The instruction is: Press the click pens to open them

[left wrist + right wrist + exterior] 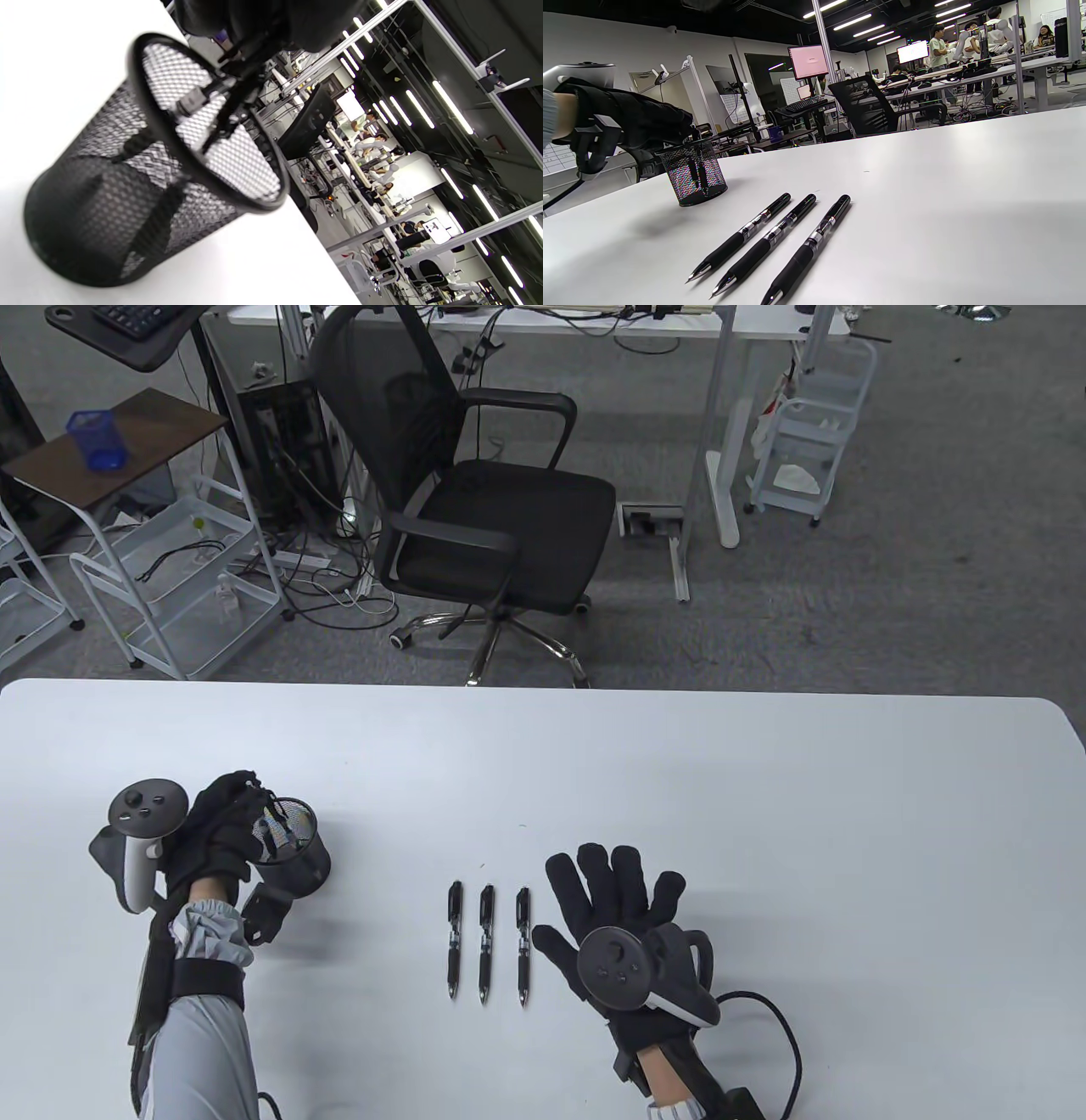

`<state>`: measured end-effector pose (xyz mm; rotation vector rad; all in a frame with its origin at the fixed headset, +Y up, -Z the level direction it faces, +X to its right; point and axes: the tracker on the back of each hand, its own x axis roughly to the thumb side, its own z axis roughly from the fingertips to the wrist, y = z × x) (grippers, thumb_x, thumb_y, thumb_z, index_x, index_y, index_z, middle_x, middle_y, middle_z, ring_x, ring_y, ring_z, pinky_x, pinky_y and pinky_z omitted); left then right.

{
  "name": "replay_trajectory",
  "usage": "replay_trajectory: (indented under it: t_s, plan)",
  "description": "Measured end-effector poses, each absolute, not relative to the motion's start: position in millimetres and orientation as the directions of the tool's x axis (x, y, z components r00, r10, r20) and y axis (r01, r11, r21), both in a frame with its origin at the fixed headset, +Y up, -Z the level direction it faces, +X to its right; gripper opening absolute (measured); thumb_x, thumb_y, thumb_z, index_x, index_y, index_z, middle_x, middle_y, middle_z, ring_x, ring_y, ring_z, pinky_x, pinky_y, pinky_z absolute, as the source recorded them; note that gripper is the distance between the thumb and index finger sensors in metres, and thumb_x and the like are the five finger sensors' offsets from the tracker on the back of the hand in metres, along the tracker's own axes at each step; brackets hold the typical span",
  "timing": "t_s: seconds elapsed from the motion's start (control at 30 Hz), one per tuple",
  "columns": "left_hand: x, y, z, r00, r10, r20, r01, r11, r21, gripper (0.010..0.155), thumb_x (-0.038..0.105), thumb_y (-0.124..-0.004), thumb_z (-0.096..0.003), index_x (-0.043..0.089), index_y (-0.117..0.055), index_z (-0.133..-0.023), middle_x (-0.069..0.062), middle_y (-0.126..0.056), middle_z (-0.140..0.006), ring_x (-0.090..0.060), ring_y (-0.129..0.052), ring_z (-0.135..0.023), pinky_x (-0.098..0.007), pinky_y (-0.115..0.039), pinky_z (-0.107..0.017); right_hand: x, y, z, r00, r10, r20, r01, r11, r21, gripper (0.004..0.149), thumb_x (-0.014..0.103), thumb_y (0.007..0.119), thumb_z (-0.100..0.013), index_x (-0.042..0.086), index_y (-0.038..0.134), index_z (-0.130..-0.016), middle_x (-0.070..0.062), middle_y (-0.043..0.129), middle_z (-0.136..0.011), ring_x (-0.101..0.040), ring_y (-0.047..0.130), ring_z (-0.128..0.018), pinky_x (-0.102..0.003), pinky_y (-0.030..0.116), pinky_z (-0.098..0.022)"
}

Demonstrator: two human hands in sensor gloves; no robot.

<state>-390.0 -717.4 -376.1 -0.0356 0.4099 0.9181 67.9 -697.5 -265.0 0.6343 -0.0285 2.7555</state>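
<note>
Three black click pens lie side by side on the white table, tips toward me: left, middle, right. They also show in the right wrist view. My right hand rests flat on the table just right of them, fingers spread, holding nothing. My left hand reaches over the rim of a black mesh pen cup at the left. Its fingers grip a pen that stands in the cup. The right wrist view shows the cup with two dark pens under the left hand.
A black office chair stands beyond the table's far edge. White wire carts stand at the far left on the floor. A black cable loops on the table behind my right wrist.
</note>
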Motion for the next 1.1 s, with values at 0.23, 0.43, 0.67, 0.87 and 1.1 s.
replay_trajectory:
  t_s: [0.23,0.43,0.67,0.87,1.1]
  plan:
    - [-368,-685,-369,0.594,0.743,-0.31,-0.747,0.652,0.133,0.041,0.034,-0.067,-0.0711,0.028,-0.061,-0.112,-0.007,-0.053,-0.124,-0.034,-0.05,-0.119,-0.055,-0.036,-0.084,69,-694,-260,-0.841,0.308,0.445,-0.324,-0.945,0.042,0.072,0.049,0.051,-0.068,0.014,0.024,-0.124,-0.03,0.017,-0.127,-0.062,0.013,-0.108,-0.083,0.003,-0.06]
    - [-349,-651,-356,0.641,0.722,-0.261,-0.715,0.685,0.142,0.042,0.034,-0.067,-0.0711,0.026,-0.061,-0.112,-0.012,-0.05,-0.125,-0.039,-0.048,-0.118,-0.058,-0.034,-0.083,69,-690,-257,-0.828,0.322,0.459,-0.343,-0.938,0.04,0.072,0.049,0.051,-0.068,0.014,0.024,-0.124,-0.03,0.017,-0.127,-0.062,0.013,-0.109,-0.083,0.004,-0.06]
    - [-324,-619,-334,0.663,0.731,-0.159,-0.723,0.681,0.119,0.042,0.034,-0.066,-0.0714,0.026,-0.06,-0.112,-0.018,-0.047,-0.125,-0.047,-0.046,-0.117,-0.064,-0.036,-0.08,67,-688,-255,-0.815,0.33,0.476,-0.355,-0.934,0.04,0.072,0.049,0.051,-0.068,0.014,0.025,-0.124,-0.031,0.017,-0.127,-0.062,0.013,-0.108,-0.083,0.004,-0.06]
    - [-291,-603,-311,0.604,0.797,-0.012,-0.797,0.604,0.025,0.042,0.033,-0.063,-0.072,0.027,-0.057,-0.113,-0.028,-0.044,-0.125,-0.059,-0.043,-0.112,-0.07,-0.038,-0.077,67,-686,-253,-0.809,0.333,0.485,-0.363,-0.931,0.034,0.072,0.049,0.051,-0.068,0.014,0.024,-0.124,-0.031,0.017,-0.127,-0.062,0.013,-0.109,-0.083,0.004,-0.061]
    - [-250,-610,-282,0.342,0.922,0.183,-0.899,0.377,-0.222,0.043,0.034,-0.058,-0.0741,0.03,-0.049,-0.116,-0.03,-0.041,-0.126,-0.065,-0.041,-0.109,-0.073,-0.039,-0.076,66,-686,-254,-0.808,0.337,0.483,-0.367,-0.93,0.034,0.072,0.049,0.051,-0.068,0.014,0.024,-0.124,-0.03,0.017,-0.127,-0.062,0.013,-0.109,-0.083,0.004,-0.061]
